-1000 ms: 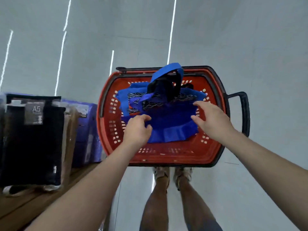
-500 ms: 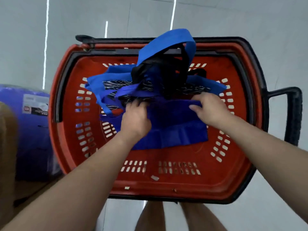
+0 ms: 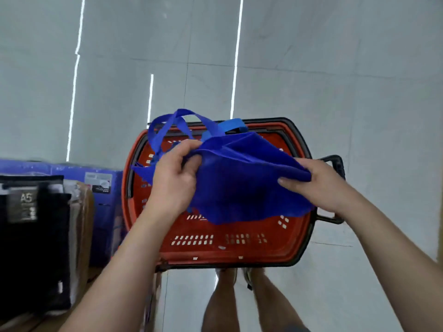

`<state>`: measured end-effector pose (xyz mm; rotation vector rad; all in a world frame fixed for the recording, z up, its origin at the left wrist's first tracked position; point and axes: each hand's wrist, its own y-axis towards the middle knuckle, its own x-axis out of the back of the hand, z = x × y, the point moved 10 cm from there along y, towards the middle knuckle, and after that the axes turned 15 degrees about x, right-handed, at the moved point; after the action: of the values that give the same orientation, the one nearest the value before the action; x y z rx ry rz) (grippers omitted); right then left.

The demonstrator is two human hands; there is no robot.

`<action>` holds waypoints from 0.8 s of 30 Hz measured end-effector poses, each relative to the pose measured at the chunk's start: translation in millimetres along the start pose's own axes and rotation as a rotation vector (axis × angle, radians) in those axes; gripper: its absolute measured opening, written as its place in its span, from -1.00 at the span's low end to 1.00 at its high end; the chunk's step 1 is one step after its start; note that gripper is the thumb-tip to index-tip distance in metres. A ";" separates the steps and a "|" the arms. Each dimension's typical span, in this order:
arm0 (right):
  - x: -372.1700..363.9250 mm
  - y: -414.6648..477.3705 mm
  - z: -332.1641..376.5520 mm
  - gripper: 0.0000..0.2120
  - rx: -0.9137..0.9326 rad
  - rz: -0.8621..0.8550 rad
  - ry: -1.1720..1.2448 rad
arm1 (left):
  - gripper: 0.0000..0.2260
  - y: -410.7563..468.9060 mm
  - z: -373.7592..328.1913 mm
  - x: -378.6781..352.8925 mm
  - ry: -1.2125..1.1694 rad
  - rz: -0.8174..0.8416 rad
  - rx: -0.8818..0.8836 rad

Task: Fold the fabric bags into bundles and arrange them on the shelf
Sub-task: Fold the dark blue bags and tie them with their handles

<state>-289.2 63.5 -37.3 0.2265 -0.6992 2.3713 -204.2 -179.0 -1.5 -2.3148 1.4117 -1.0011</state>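
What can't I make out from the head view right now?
- Basket contents: the blue bag, gripped by the left hand and right hand, covers much of its floor.
- Lighter blue strap: what it belongs to is hidden behind the blue bag.
- Black pack: print below "A5" is too small.

head cam | worn high, looks steeply down and forward | close over hands (image 3: 244, 180), basket (image 3: 239, 250), floor (image 3: 335, 92)
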 end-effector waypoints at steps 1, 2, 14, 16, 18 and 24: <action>7.2 -10.0 7.0 -0.79 -0.022 -0.036 -0.002 | -0.77 -5.6 -17.6 12.9 -0.035 0.002 -0.004; 16.1 -20.1 15.2 -0.77 -0.052 -0.103 0.013 | -0.75 -9.6 -34.3 26.3 -0.056 -0.012 -0.001; 66.8 -102.0 165.7 -0.81 -0.132 -0.390 0.167 | -0.36 -216.8 -106.4 15.1 0.611 0.330 -0.239; 66.9 -112.2 191.1 -0.84 -0.152 -0.400 0.271 | -0.64 -218.4 -108.3 50.8 0.577 0.093 -0.220; 74.6 -126.6 222.9 -0.69 -0.146 -0.398 0.207 | -0.72 -223.2 -122.1 91.3 0.510 -0.058 -0.225; 48.1 -170.3 356.5 -0.54 0.240 0.086 0.022 | -0.77 -274.1 -191.3 157.1 0.477 -0.135 -0.360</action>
<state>-224.8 8.3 351.6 0.2768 -0.4207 2.5355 -98.3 -151.1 351.2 -2.5616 1.7496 -1.5299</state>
